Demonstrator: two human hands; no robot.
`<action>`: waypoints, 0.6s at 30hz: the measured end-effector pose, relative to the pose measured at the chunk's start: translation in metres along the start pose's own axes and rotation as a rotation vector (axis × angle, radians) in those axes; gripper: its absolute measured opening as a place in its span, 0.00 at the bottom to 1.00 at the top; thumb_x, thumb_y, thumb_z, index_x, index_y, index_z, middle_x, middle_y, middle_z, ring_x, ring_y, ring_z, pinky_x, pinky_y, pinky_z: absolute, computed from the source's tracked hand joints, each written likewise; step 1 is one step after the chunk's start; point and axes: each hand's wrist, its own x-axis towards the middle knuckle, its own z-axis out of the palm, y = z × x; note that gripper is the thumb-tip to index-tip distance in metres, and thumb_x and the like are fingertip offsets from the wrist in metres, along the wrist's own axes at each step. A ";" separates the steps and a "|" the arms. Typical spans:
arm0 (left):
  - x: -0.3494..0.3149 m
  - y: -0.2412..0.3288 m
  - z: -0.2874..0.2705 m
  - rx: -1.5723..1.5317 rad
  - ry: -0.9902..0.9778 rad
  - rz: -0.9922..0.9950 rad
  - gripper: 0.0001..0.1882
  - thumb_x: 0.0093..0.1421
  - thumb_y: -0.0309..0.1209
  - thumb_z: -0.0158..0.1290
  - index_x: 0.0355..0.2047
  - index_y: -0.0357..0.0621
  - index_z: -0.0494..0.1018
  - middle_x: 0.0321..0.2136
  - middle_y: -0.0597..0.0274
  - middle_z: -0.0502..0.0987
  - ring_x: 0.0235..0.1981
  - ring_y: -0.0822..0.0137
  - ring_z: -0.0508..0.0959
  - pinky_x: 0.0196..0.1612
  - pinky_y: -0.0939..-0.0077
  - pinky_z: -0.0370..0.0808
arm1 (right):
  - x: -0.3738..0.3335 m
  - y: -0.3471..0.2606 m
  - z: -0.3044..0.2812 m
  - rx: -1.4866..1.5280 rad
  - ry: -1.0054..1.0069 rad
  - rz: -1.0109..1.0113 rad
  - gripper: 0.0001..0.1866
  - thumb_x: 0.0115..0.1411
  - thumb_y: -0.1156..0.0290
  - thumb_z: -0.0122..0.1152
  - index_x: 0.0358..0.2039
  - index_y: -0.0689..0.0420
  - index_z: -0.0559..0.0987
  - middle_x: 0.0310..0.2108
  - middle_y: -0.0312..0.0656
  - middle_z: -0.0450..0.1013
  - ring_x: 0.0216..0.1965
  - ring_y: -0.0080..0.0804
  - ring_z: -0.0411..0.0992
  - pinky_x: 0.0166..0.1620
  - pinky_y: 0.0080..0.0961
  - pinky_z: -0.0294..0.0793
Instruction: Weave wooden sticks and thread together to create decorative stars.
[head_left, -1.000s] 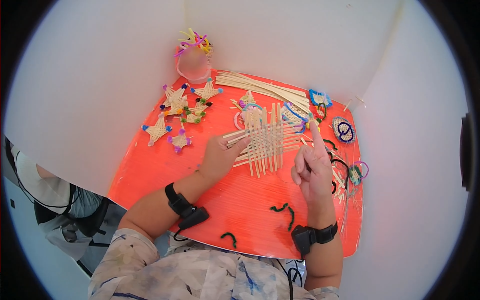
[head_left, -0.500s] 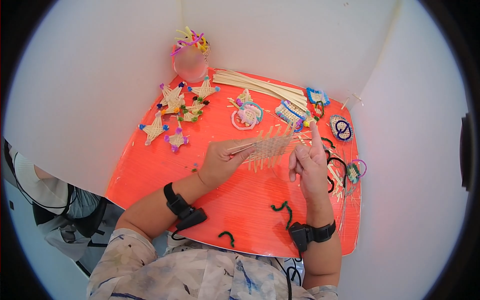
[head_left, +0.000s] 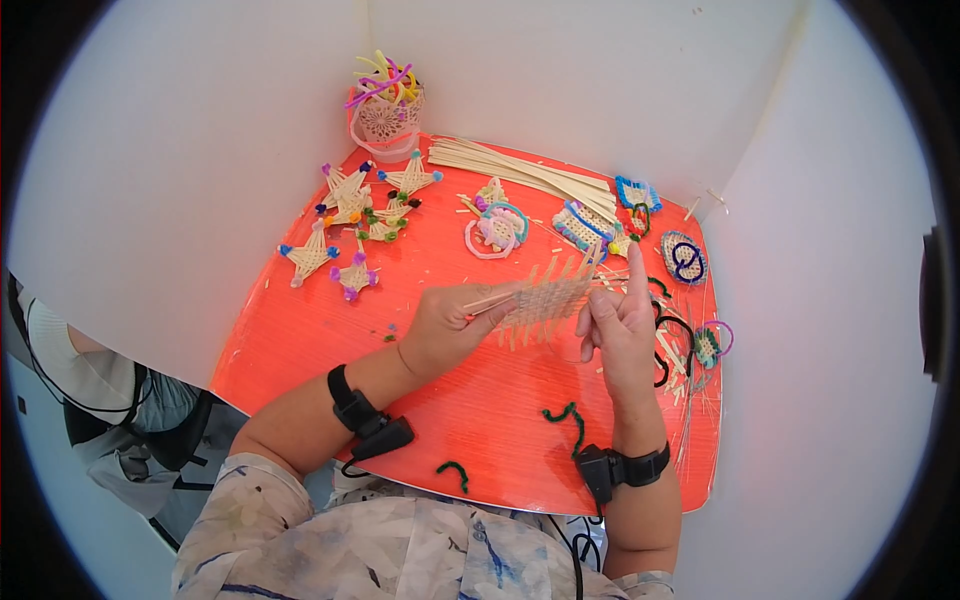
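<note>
My left hand (head_left: 452,325) is closed on a small woven mat (head_left: 545,300) of pale flat strips, pinching its left edge between thumb and fingers. Loose strip ends stick out above and below the weave. At the mat's right edge is my right hand (head_left: 622,335), its index finger stretched upward while the thumb and other fingers curl together. Whatever lies between those curled fingers is too small to make out. Finished woven pieces with fuzzy coloured edging lie beyond my hands, among them a blue-edged one (head_left: 582,226) and a pink one (head_left: 498,230).
Several woven stars with coloured tips (head_left: 308,254) lie at the left of the red table (head_left: 330,400). A lacy basket (head_left: 388,122) of pipe cleaners stands at the back, beside a bundle of pale strips (head_left: 520,175). Green pipe-cleaner pieces (head_left: 456,474) lie near the front edge.
The woven mat has turned slightly and shifted a little right, with its right side higher. My right hand has barely moved. A blurred patch over the basket has gone.
</note>
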 end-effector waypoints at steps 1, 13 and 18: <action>0.000 0.001 0.001 0.017 0.020 0.014 0.13 0.61 0.25 0.54 0.46 0.36 0.76 0.34 0.53 0.82 0.33 0.72 0.81 0.36 0.79 0.76 | 0.000 0.001 0.000 -0.036 0.010 -0.006 0.42 0.64 0.73 0.50 0.67 0.62 0.32 0.17 0.37 0.69 0.15 0.17 0.65 0.14 0.13 0.64; -0.001 0.005 0.003 0.039 0.045 -0.051 0.13 0.62 0.23 0.52 0.46 0.34 0.75 0.34 0.54 0.82 0.34 0.74 0.80 0.37 0.80 0.76 | -0.004 0.000 0.013 -0.208 0.077 -0.047 0.44 0.64 0.76 0.50 0.66 0.62 0.29 0.20 0.38 0.71 0.17 0.17 0.67 0.15 0.13 0.65; -0.001 0.006 0.005 -0.026 0.065 -0.018 0.12 0.61 0.23 0.53 0.46 0.35 0.76 0.34 0.54 0.82 0.34 0.73 0.80 0.37 0.80 0.77 | -0.002 -0.002 0.011 -0.172 0.079 -0.023 0.44 0.64 0.75 0.51 0.66 0.64 0.30 0.19 0.38 0.71 0.17 0.17 0.67 0.15 0.13 0.65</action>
